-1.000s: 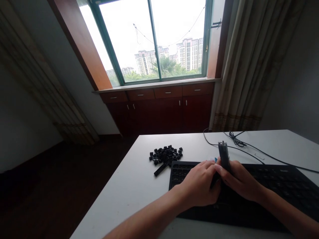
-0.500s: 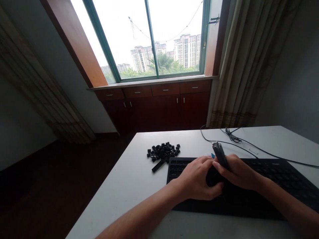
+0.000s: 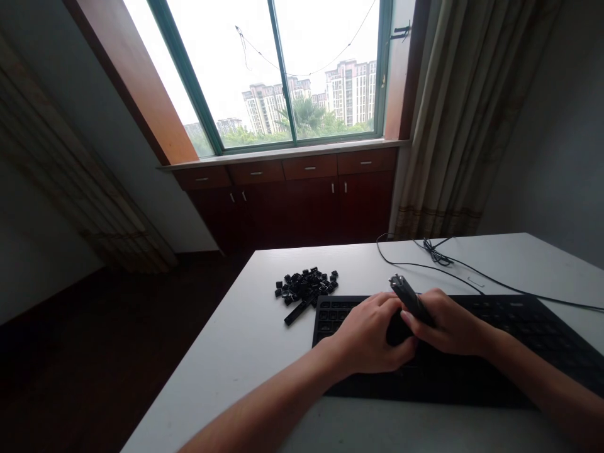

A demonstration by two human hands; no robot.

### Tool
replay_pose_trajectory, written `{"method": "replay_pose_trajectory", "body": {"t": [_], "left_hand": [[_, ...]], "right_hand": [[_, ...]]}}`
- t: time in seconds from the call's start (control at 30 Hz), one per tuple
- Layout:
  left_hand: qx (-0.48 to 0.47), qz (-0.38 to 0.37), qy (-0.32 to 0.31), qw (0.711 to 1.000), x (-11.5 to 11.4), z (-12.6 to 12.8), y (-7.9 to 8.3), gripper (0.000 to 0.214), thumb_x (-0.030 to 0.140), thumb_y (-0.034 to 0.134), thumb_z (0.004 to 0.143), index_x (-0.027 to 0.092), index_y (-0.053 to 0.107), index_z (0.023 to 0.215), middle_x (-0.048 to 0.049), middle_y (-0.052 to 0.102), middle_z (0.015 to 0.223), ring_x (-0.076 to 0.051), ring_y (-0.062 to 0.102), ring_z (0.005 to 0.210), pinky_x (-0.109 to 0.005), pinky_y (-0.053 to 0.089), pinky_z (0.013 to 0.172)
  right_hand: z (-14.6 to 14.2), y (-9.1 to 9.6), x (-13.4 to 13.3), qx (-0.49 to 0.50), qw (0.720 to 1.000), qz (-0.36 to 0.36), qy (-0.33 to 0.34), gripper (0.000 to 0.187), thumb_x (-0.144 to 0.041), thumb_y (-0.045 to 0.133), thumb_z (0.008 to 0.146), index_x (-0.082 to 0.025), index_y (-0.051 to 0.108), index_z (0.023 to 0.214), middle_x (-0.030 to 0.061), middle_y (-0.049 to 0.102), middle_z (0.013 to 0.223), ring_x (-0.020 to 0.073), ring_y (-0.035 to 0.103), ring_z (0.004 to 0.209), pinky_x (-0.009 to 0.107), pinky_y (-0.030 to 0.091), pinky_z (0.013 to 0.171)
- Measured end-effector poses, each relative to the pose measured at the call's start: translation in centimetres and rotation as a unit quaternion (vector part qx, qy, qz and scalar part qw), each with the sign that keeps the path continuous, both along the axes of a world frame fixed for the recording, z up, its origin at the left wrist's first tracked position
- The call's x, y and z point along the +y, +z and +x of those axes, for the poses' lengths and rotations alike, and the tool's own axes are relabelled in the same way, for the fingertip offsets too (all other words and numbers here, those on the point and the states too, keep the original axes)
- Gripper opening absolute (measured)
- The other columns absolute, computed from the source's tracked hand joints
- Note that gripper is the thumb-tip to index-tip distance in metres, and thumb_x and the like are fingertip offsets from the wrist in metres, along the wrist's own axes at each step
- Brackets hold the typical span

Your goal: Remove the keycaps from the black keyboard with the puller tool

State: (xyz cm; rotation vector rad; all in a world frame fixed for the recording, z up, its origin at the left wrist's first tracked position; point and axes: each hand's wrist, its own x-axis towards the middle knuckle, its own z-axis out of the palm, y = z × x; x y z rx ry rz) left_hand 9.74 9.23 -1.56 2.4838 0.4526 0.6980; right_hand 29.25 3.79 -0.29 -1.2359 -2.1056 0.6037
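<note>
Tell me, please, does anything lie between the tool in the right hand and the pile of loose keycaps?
Yes. The left hand rests on the keyboard right beside the tool held in the right hand, on the side toward the pile of keycaps. Past it, only the keyboard's left end and bare table show.

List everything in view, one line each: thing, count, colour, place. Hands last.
table: one, white, foreground.
keyboard: one, black, on the table.
keycaps: loose pile, black, left of the keyboard.
cable: one, black, behind the keyboard.
cabinet: one, dark brown, under the window.
window: one, green-framed, far wall.
curtain: one, beige, right of window.
tool: one, dark, in the right hand.
left hand: on the keyboard, beside the tool.
right hand: gripping the tool.
</note>
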Motion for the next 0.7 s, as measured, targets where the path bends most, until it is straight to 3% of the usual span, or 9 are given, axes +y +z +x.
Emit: {"method": "replay_pose_trajectory", "body": {"t": [0.2, 0.3, 0.47, 0.6, 0.7], "left_hand": [[0.005, 0.018, 0.002, 1.000, 0.1, 0.1, -0.4, 0.042, 0.030, 0.062, 0.088, 0.014, 0.057, 0.127, -0.0137, 0.061, 0.132, -0.028, 0.060, 0.121, -0.039, 0.049, 0.108], [0.031, 0.055, -0.014, 0.998, 0.1, 0.1, -0.2, 0.024, 0.022, 0.050, 0.094, 0.014, 0.065, 0.112, -0.0129, 0.066, 0.121, -0.026, 0.061, 0.117, -0.039, 0.047, 0.110], [0.066, 0.123, -0.058, 0.989, 0.1, -0.1, 0.0, 0.029, 0.016, 0.044, 0.095, 0.020, 0.072, 0.103, -0.0093, 0.064, 0.127, -0.026, 0.056, 0.125, -0.046, 0.035, 0.120], [0.069, 0.124, -0.070, 0.987, 0.3, -0.1, -0.2, 0.033, 0.013, 0.045, 0.091, 0.022, 0.074, 0.106, -0.0071, 0.065, 0.127, -0.025, 0.056, 0.124, -0.045, 0.036, 0.119], [0.067, 0.126, -0.071, 0.987, 0.4, 0.1, -0.4, 0.033, 0.013, 0.046, 0.091, 0.023, 0.075, 0.100, -0.0065, 0.068, 0.120, -0.025, 0.058, 0.121, -0.044, 0.037, 0.118]], "right_hand": [[-1.0, 0.0, 0.2, 0.086, 0.993, -0.071, -0.038, 0.031, -0.035, 0.053, 0.098, -0.019, 0.054, 0.072, -0.0030, 0.054, 0.057, 0.0125, 0.048, 0.051, 0.025, 0.041, 0.052], [-2.1, -0.3, 0.2, 0.162, 0.975, -0.126, -0.080, 0.038, -0.041, 0.054, 0.099, -0.020, 0.051, 0.068, -0.0054, 0.050, 0.045, 0.0101, 0.044, 0.038, 0.022, 0.036, 0.042], [-3.2, -0.6, 0.0, 0.235, 0.944, -0.214, -0.087, 0.049, -0.050, 0.055, 0.097, -0.019, 0.052, 0.060, -0.0048, 0.049, 0.038, 0.0075, 0.039, 0.030, 0.019, 0.026, 0.035], [-3.3, -0.8, 0.0, 0.265, 0.936, -0.216, -0.083, 0.049, -0.052, 0.058, 0.095, -0.018, 0.055, 0.060, -0.0034, 0.053, 0.038, 0.0079, 0.043, 0.029, 0.018, 0.028, 0.034], [-3.8, -1.1, -0.1, 0.277, 0.932, -0.201, -0.122, 0.048, -0.053, 0.061, 0.093, -0.019, 0.054, 0.060, -0.0033, 0.053, 0.037, 0.0089, 0.044, 0.029, 0.018, 0.029, 0.033]]}}
